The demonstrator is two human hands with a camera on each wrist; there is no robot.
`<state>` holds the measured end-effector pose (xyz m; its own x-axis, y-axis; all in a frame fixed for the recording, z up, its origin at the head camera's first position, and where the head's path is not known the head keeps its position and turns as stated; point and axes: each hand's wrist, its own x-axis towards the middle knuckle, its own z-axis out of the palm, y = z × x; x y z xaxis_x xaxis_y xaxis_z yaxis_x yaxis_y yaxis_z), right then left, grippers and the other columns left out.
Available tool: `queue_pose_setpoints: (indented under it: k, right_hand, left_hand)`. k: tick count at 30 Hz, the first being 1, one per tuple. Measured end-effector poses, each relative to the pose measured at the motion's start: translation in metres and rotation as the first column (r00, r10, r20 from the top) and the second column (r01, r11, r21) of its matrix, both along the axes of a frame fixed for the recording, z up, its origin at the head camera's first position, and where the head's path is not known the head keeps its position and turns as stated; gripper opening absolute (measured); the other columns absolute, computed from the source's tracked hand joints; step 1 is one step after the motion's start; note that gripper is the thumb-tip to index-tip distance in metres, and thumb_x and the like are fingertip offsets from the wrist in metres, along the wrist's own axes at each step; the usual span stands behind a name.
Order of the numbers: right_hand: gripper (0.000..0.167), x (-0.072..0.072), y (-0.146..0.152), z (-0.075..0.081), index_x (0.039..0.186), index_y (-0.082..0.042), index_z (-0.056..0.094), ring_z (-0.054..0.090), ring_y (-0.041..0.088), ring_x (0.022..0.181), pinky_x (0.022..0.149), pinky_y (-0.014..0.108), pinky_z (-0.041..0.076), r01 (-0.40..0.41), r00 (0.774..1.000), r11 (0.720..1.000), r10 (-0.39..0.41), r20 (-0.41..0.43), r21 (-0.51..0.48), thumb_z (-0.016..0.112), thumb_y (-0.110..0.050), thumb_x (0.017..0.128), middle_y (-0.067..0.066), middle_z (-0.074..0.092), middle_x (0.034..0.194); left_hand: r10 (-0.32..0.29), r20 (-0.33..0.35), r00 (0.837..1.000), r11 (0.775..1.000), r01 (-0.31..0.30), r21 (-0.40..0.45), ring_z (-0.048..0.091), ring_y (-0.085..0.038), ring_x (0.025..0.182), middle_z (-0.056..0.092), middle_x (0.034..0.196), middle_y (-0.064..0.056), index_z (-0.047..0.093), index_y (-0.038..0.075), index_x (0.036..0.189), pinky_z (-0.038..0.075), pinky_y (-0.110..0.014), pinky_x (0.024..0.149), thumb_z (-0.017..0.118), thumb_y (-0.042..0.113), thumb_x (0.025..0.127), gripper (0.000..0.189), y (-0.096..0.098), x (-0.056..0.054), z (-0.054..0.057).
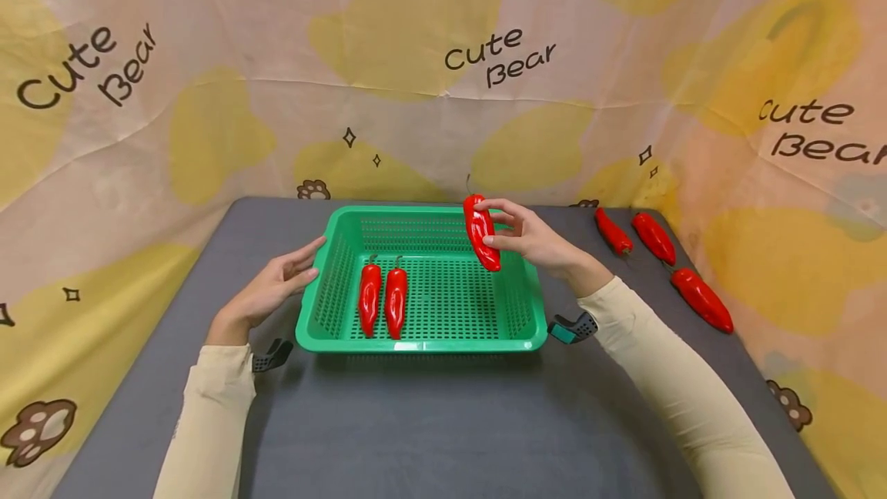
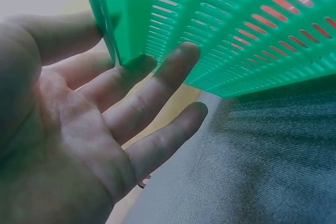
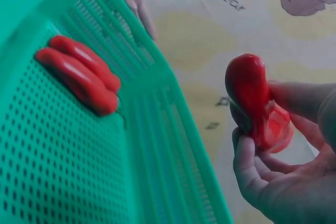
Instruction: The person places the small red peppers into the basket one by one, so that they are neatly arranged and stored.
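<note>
My right hand (image 1: 530, 241) pinches a red pepper (image 1: 480, 233) between thumb and fingers, above the right part of a green plastic basket (image 1: 420, 346). The pepper hangs slightly slanted, stem up; the right wrist view shows its shiny red body (image 3: 247, 85) between thumb and fingertips. Two red peppers (image 1: 370, 300) lie side by side on the basket floor, left of its middle, stems toward the far side. My left hand (image 1: 266, 287) rests at the basket's left rim with fingers extended; in the left wrist view its thumb and fingertips touch the green rim (image 2: 107, 24).
Three more red peppers (image 1: 701, 300) lie on the grey table (image 1: 443, 422) at its far right corner. Fabric walls (image 1: 416, 37) printed with "Cute Bear" stand close behind the table and along its sides. Both wrists carry dark straps.
</note>
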<state>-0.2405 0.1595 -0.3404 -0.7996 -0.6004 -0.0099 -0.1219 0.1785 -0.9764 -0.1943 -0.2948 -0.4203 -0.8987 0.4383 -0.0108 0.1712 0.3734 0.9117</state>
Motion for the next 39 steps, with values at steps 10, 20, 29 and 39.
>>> queue_pose_setpoints:
  k: [10,20,29,39]
  right_hand:
    - [0.051,0.000,-0.032,-0.008,0.147,-0.009,0.041,0.058,0.026,0.115,0.086,0.037,0.058,-0.083,0.987,0.997,0.082,0.136,0.005,0.057,0.000,0.100,0.019,0.045,0.145]
    - [0.063,-0.006,-0.047,-0.019,0.156,-0.024,0.036,0.039,0.034,0.139,0.095,0.041,0.057,-0.218,0.951,0.973,0.194,0.242,0.076,0.055,-0.001,0.101,0.015,0.039,0.152]
    - [0.059,-0.014,-0.063,-0.027,0.150,-0.022,0.044,0.047,0.032,0.133,0.100,0.048,0.055,-0.201,0.951,0.970,0.160,0.263,0.134,0.065,-0.006,0.098,0.014,0.045,0.145]
    - [0.057,-0.017,-0.080,-0.036,0.149,-0.019,0.045,0.054,0.030,0.123,0.103,0.057,0.051,-0.248,0.953,0.927,0.181,0.245,0.281,0.067,-0.010,0.097,0.015,0.048,0.142]
  left_hand:
    - [-0.005,0.022,1.000,1.000,0.005,0.023,0.026,-0.047,0.150,0.014,0.170,-0.017,0.017,0.013,0.164,0.048,-0.019,0.099,0.048,0.021,0.108,0.064,0.000,0.001,-0.004]
    - [-0.005,0.024,1.000,0.999,0.004,0.033,0.026,-0.048,0.150,0.012,0.170,-0.018,0.017,0.012,0.164,0.047,-0.014,0.096,0.048,0.021,0.108,0.064,0.001,0.002,-0.003]
    - [-0.002,0.019,1.000,0.999,0.001,0.034,0.031,-0.038,0.151,0.015,0.169,-0.019,0.017,0.012,0.163,0.048,-0.013,0.096,0.048,0.020,0.108,0.064,0.001,0.003,0.000]
    - [-0.006,0.020,1.000,0.999,0.005,0.042,0.042,-0.012,0.145,0.017,0.169,-0.020,0.018,0.012,0.163,0.049,-0.014,0.097,0.048,0.020,0.108,0.063,0.001,0.001,0.001]
